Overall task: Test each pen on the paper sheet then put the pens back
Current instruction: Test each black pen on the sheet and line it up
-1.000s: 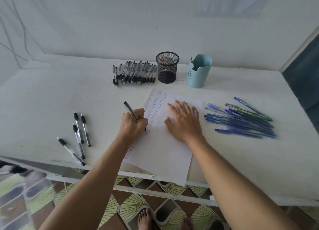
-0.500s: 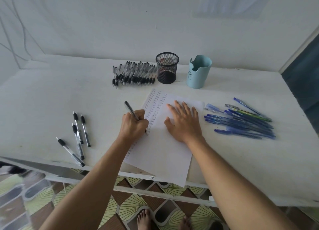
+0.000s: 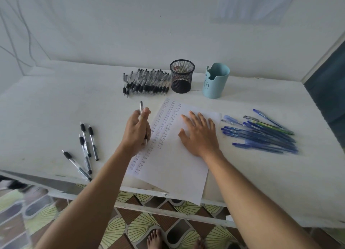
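Left hand [image 3: 137, 131] grips pen [image 3: 141, 107] in curled fingers, tip over sheet [image 3: 173, 166] beside written columns, likely between tests; right hand [image 3: 201, 136] lies flat, fingers spread, pinning sheet so it won't slide.

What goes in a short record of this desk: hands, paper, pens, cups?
Left hand: grips a black pen over the left edge of the paper
Right hand: flat on the paper, fingers spread
Paper: test marks down its left part
Row of black pens: beside the mesh cup
Four black pens: loose at left
Blue pens: heaped at right
Cups: mesh cup and blue cup, side by side
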Motion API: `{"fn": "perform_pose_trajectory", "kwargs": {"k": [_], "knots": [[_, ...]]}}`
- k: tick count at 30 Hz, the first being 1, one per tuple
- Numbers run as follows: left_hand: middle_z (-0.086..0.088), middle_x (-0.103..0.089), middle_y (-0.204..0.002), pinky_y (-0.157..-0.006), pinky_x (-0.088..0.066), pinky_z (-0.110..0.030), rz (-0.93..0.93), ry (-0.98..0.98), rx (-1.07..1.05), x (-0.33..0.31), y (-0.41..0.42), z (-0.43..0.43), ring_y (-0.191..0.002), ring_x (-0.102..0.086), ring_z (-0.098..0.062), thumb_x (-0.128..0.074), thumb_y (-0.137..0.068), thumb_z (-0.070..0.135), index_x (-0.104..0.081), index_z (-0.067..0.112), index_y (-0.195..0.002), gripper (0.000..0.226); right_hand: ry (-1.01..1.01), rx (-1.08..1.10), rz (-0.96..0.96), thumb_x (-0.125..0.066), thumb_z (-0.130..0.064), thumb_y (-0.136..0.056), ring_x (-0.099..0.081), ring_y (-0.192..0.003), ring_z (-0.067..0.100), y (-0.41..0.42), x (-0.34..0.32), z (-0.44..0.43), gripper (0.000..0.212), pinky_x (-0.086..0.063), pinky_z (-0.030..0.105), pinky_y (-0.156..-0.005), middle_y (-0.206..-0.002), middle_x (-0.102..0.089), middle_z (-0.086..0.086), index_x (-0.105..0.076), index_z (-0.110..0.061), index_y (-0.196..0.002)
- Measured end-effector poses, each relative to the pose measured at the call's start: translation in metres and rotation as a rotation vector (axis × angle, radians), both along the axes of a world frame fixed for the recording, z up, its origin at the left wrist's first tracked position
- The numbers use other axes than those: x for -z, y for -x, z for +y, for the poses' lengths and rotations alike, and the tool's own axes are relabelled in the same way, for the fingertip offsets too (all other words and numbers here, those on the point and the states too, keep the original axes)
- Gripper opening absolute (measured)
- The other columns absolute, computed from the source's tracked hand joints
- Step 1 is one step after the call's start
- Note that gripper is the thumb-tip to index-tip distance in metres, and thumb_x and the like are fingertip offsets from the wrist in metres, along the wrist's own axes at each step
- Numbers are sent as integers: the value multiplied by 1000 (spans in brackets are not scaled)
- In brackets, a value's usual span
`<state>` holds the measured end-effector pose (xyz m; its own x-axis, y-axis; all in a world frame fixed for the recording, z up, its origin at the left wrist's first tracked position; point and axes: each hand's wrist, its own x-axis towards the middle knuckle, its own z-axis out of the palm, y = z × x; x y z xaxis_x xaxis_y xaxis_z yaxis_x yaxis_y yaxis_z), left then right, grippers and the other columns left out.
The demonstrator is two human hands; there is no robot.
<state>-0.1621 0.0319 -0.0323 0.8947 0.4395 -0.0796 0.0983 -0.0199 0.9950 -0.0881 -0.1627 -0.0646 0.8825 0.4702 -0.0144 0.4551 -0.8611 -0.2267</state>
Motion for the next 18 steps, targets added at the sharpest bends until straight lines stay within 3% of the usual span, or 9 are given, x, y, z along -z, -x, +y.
{"fn": "perform_pose_trajectory", "kwargs": {"k": [2,9,13,15,16,18], "knots": [[-1,-46,-48,-37,-29,-24,-6,-53,35,-1,-2,3,-39,-36,-16,-35,-106,42,-57,9,-106,40,2,2,3,-18,-53,-90,-8,-154,22,0,-1,0,70,-3,50,-123,-167,-13,-3,-23,-32,-157],[1,-48,-50,-42,-34,-22,49,-245,60,-12,-15,12,-40,-39,-9,-36,-107,36,-54,11,-85,38,9,7,-7,-8,-56,-86,-8,-154,22,2,0,0,76,-3,50,-122,-167,-13,-3,-23,-33,-157],[-5,-53,-68,-55,-45,-32,166,-318,93,-18,-30,22,-51,-51,-14,-36,-106,41,-58,14,-101,36,10,5,-12,-2,-58,-81,-8,-154,21,2,-1,1,81,-3,50,-122,-167,-13,-4,-23,-33,-156],[-8,-63,-93,-72,-51,-37,214,-450,83,-24,-41,27,-75,-62,-21,-36,-106,42,-61,21,-122,36,12,4,-20,0,-58,-80,-8,-154,22,2,-1,1,83,-3,50,-122,-167,-14,-4,-23,-34,-156],[-11,-65,-116,-87,-49,-39,245,-539,65,-27,-48,30,-99,-63,-26,-34,-107,38,-57,23,-134,38,13,3,-21,0,-59,-80,-8,-154,22,2,-1,1,83,-3,50,-122,-167,-13,-4,-22,-34,-156],[-14,-44,-150,-113,-32,-40,305,-611,18,-34,-64,36,-137,-41,-31,-30,-106,21,-42,20,-150,46,14,4,-16,1,-59,-80,-7,-154,21,2,-1,1,84,-3,49,-122,-167,-12,-4,-21,-35,-157]]}}
